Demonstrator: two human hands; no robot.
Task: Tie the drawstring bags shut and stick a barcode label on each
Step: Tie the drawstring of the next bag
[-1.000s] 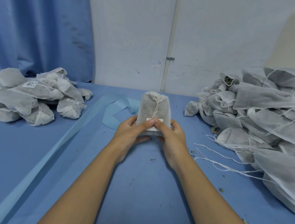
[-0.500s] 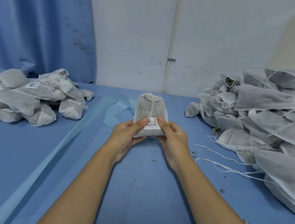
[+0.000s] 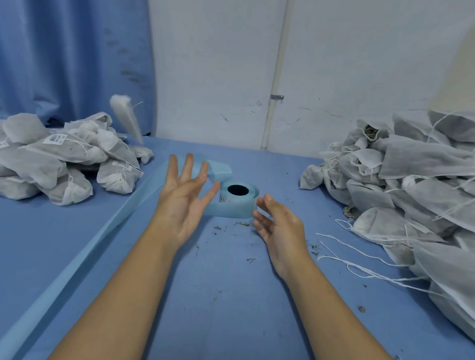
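A white drawstring bag [image 3: 126,118] is in the air, blurred, above the left pile of tied, labelled bags [image 3: 53,159]. My left hand [image 3: 182,196] is spread wide with straight fingers, holding nothing, just left of the light-blue label roll [image 3: 236,198]. That roll lies on the blue table with a barcode label showing at its left edge. My right hand [image 3: 279,227] hovers just right of the roll, fingers relaxed and apart, holding nothing. A big pile of untied bags [image 3: 428,195] with loose strings fills the right side.
A long strip of blue label backing [image 3: 83,248] runs from the roll toward the near left. Loose white strings [image 3: 357,263] trail from the right pile. Dried herb crumbs dot the blue table [image 3: 220,306]. A white wall and blue curtain [image 3: 62,41] stand behind.
Both hands let go of the labelled bag, which now flies toward the left pile. The hands opened and dropped apart, uncovering the label roll behind where the bag stood.
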